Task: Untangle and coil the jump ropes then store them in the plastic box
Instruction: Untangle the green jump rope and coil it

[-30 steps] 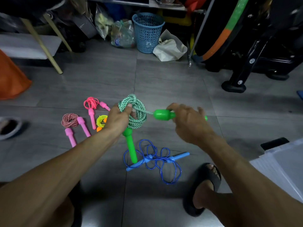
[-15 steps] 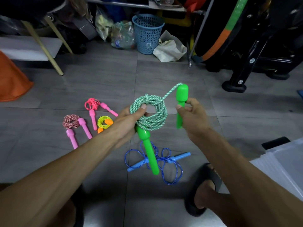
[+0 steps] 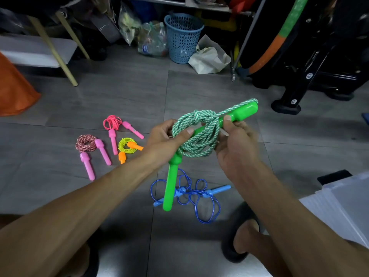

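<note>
My left hand (image 3: 167,136) grips the coiled green-and-white jump rope (image 3: 196,136) above the floor, thumb across the coil. One green handle (image 3: 169,186) hangs down from it. My right hand (image 3: 235,140) holds the other green handle (image 3: 241,111), whose thin end passes through the coil's middle. On the floor lie a loose blue rope with blue handles (image 3: 196,196), a coiled red-white rope with pink handles (image 3: 89,148), a coiled pink rope (image 3: 113,124) and a coiled yellow rope with orange handles (image 3: 126,146). A white plastic box (image 3: 343,204) sits at the right edge.
A blue mesh basket (image 3: 182,37), plastic bags and a white cloth bag (image 3: 209,58) stand at the back. Black exercise equipment (image 3: 299,80) fills the back right. An orange object (image 3: 14,88) is at the left. My sandalled foot (image 3: 243,236) is below the blue rope.
My right hand has turned the green handle from upright to slanted and pushed its thin end into the coil. The left hand keeps its hold on the coil.
</note>
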A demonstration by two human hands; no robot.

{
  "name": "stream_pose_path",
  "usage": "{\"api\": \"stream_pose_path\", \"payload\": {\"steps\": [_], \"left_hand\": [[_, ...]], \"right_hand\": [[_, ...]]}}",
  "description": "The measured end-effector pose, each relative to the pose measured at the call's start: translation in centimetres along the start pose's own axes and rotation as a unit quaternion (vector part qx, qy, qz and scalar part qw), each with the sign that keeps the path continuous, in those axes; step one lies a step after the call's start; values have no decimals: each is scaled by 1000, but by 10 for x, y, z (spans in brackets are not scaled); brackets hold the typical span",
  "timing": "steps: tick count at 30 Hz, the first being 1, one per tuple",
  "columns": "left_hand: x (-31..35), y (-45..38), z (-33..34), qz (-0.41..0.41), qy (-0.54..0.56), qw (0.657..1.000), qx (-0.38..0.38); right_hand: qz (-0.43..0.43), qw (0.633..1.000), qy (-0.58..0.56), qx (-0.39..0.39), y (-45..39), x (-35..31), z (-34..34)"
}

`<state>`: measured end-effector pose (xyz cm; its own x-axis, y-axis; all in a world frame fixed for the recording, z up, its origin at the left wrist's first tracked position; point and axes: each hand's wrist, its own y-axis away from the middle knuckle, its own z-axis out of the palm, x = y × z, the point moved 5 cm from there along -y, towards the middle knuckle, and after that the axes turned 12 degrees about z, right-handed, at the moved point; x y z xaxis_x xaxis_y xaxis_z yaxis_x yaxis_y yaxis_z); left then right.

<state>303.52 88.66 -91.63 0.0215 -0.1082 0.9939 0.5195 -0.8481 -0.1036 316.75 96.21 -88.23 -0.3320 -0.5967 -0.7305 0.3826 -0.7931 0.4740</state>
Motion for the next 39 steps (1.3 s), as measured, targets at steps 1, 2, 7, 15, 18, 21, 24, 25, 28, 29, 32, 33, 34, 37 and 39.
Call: {"api": "stream_pose_path", "payload": {"steps": [1,2,7,15,18,21,24,25,28,29,32,33,34,37,39], "left_hand": [[1,1,1,8,-16,1000,0],[2,2,2,13,-24,1000,-1],[1,1,1,9,-6,1000,-1],[1,-3,0,-32,130,989,-65],[2,1,4,-64,203,970,-122],[4,4,7,-91,277,942,-168],[2,5,9,-111,319,924,-177],[0,6,10,-117,323,923,-174],[-5,7,10,-123,312,933,-133],[-7,6,8,-121,288,943,-114],[-5,0,-1,-96,204,972,-58],[-5,-1,-3,-85,182,979,-42],[-4,-3,-4,-69,151,986,-31],[-4,-6,-7,-6,0,1000,-9],[-3,-5,-7,39,-108,993,-3]], "right_hand": [[3,1000,-16,-2,-1,0,0],[8,1000,-27,-4,-1,-1,1],[39,999,-30,-9,-5,5,2],[77,995,-8,-58,-13,4,3],[89,991,17,-96,-12,4,5],[116,986,17,-120,-13,7,5],[147,981,20,-123,-15,10,3],[156,981,37,-113,-17,11,1],[174,975,117,-71,-15,16,-2],[170,973,144,-60,-16,17,-2],[152,961,230,-30,-14,18,-7],[137,955,264,-17,-13,17,-9],[114,946,303,-1,-12,15,-9],[4,926,375,50,-11,9,-7],[-89,915,384,84,-6,2,-5]]}}
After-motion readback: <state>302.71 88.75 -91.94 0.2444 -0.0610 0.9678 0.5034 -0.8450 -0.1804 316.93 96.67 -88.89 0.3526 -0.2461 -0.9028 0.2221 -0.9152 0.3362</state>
